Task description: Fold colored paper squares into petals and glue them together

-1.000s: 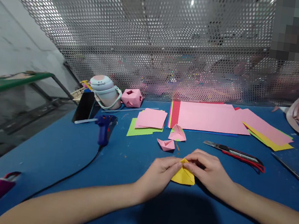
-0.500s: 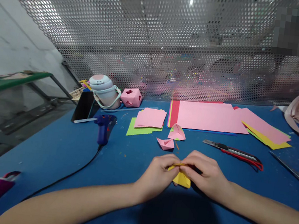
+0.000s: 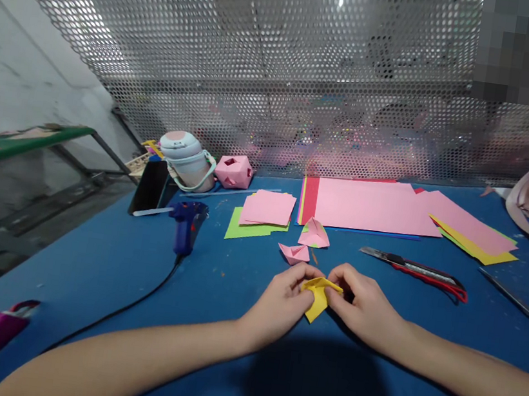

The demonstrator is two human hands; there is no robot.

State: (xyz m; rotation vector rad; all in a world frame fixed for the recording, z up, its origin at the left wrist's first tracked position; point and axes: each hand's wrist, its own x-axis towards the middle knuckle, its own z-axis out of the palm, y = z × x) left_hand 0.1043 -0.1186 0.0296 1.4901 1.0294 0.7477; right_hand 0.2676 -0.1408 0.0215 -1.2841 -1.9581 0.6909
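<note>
A small folded piece of yellow paper [image 3: 317,301] is pinched between both hands over the blue table. My left hand [image 3: 283,296] grips its left side, thumb in front. My right hand [image 3: 362,300] holds its right side, the thumb pressed on the front face and the other fingers partly hidden behind. Just beyond the hands lie a folded pink paper piece [image 3: 294,254] shaped like a little boat and a pink and green folded piece [image 3: 314,233] standing as a small peak.
Square pink sheets [image 3: 267,208] and long pink sheets [image 3: 375,206] lie behind. A utility knife [image 3: 413,271] and scissors [image 3: 518,301] are right. At left are a blue glue gun [image 3: 186,226] with its cord, a phone [image 3: 150,186], a bottle [image 3: 186,160] and a pink paper ball [image 3: 233,171].
The yellow paper has been turned and tilted in my fingers, so more of its folded top and a downward point show. Both hands stay closed on it, shifted slightly away from me.
</note>
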